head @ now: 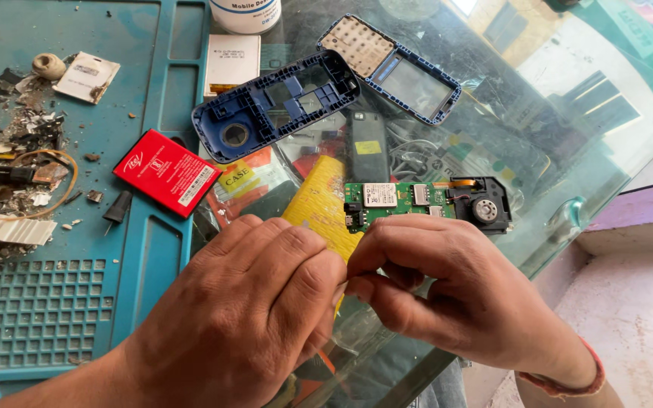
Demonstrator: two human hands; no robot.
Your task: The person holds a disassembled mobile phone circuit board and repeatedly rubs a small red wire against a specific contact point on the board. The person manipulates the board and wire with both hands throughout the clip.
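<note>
Presently I see both hands meeting at centre frame, low over the glass counter [568, 189]. My left hand [243, 317] has its fingers curled together, thumb and forefinger pinched on the lower edge of a yellow strip [319, 204] that runs up and away from the hands. My right hand [447, 287] is pressed against the left, fingers closed on the bottom edge of a green circuit board [398, 200]; the exact contact pt is hidden behind the knuckles. The board lies approx. level just above the right hand, with a black speaker block [485, 204] attached at its right end. The yellow strip sits just beside the board's left end, touching or overlapping it, cannot tell which.

Other items: blue phone shell [273, 106] beyond the hands, hollow side up; keypad and screen frame [391, 64] to its right, close but apart. White battery [232, 60] near the shell's upper left. Red flat pack [168, 172] on the teal work mat [39, 302], left of the hands. Scrap pile w/ a rubber band [24, 181] at the mat's far left.
</note>
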